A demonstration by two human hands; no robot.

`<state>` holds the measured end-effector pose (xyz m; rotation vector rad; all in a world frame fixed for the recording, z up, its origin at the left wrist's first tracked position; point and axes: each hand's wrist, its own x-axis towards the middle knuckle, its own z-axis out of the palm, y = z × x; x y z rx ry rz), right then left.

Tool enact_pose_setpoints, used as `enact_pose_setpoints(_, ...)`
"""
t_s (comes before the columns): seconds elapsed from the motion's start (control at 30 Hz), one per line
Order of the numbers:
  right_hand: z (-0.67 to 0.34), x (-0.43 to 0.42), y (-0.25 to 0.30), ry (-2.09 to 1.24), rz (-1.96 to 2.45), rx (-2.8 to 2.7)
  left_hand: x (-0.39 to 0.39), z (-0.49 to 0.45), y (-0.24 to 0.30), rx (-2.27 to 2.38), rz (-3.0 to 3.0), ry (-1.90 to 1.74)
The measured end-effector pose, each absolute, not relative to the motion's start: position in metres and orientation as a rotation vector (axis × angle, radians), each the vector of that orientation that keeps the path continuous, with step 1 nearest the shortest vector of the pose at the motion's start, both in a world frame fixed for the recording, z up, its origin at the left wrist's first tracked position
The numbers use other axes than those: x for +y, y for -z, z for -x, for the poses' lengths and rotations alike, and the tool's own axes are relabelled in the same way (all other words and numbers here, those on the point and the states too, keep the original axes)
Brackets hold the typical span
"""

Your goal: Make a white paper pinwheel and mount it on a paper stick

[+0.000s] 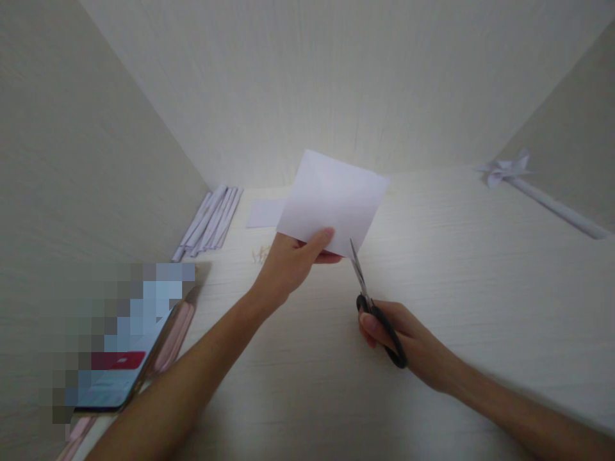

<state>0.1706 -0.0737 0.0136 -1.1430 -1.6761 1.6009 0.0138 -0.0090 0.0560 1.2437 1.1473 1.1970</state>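
My left hand (293,259) pinches a white sheet of paper (331,198) by its lower edge, thumb on top, and holds it up over the pale desk (456,269). My right hand (408,339) grips black-handled scissors (372,304). Their blades point up at the sheet's lower right corner, and the tips are at its edge.
A bundle of rolled paper sticks (209,221) lies at the back left by the wall. A small paper scrap (264,212) lies behind the sheet. A paper pinwheel on a stick (516,171) rests at the back right. A phone (120,365) leans at the front left. Walls enclose three sides.
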Motion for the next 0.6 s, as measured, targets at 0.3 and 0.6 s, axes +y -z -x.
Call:
enact_pose_setpoints(0.3, -0.1703, -0.074, -0.0133, -1.606, 1.166, -1.659, -0.0096, -0.0141, -0.0561, 1.17, -1.252, -1.194)
enact_pose_setpoints(0.6, -0.1701, -0.0741, -0.0155, -1.61, 1.179, -1.651, -0.0109, -0.013, -0.057, 1.153, -1.269, -1.186)
